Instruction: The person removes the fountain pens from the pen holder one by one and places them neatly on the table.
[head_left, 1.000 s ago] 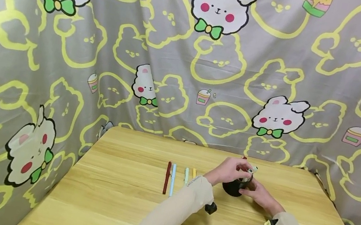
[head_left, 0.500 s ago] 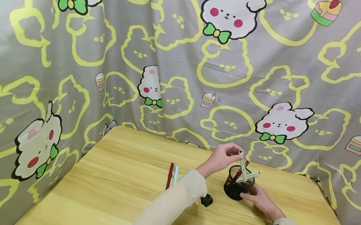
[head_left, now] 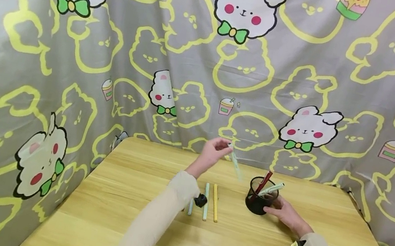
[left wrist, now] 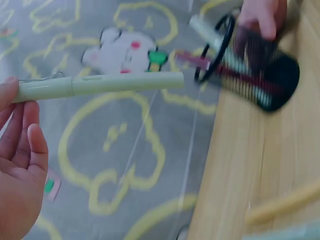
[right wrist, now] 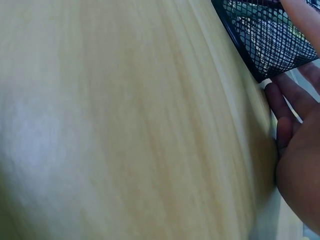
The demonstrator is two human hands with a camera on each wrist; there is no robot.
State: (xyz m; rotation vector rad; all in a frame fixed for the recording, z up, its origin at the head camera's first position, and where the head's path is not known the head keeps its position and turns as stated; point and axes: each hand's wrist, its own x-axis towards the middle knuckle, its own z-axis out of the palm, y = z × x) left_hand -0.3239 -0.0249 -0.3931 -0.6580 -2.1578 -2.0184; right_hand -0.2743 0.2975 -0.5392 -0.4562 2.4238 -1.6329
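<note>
left hand [head_left: 211,153] pinches a pale green pen [left wrist: 100,85] in the air. right hand [head_left: 286,215] cups the mesh cup [head_left: 261,199], which stands on the table [head_left: 125,224].

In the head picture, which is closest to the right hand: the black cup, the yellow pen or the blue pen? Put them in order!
From the right hand:
1. Black cup, touching it, just left.
2. Yellow pen, lying farther left on the table.
3. Blue pen, farthest left, partly hidden by the left arm.

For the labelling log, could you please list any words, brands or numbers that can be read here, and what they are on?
None can be read.
The pale green pen in the left hand: no print visible.
The mesh pen cup steadied by the right hand: no label.
The backdrop cloth: only cartoon pictures.
</note>
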